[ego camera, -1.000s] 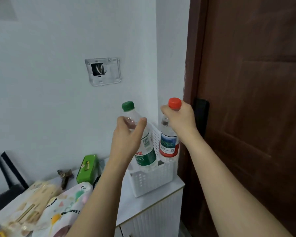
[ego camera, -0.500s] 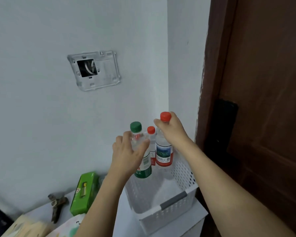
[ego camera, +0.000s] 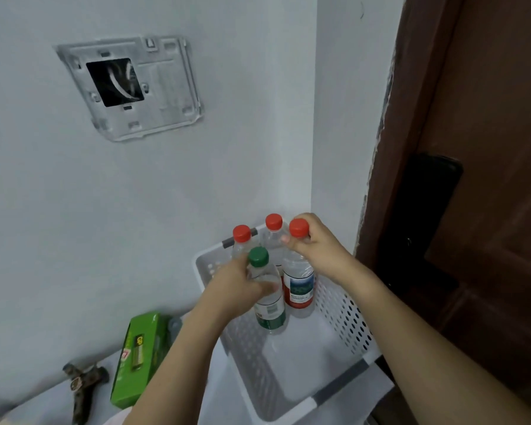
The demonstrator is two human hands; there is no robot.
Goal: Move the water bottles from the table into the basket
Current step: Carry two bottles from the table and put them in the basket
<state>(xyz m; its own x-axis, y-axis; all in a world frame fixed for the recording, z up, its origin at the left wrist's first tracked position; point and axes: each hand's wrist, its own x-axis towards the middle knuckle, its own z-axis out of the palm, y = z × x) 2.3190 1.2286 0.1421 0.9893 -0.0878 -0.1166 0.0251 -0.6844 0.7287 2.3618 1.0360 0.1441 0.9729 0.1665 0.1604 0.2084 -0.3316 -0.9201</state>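
At lower centre of the frame, the left hand (ego camera: 239, 289) grips the green-capped bottle (ego camera: 265, 294) and the right hand (ego camera: 314, 250) pinches the red-capped bottle (ego camera: 299, 271) inside the basket (ego camera: 344, 314); a careless release could topple them.

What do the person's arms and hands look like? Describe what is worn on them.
Both forearms are bare right down to the frame's edge, with no sleeves in view. The left hand and right hand wear no gloves, rings, watch or bracelets. Fingernails look short and unpainted.

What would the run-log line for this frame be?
phase: placing | left hand: grips green-capped bottle | right hand: grips red-capped bottle | both bottles inside basket | two other red-capped bottles there
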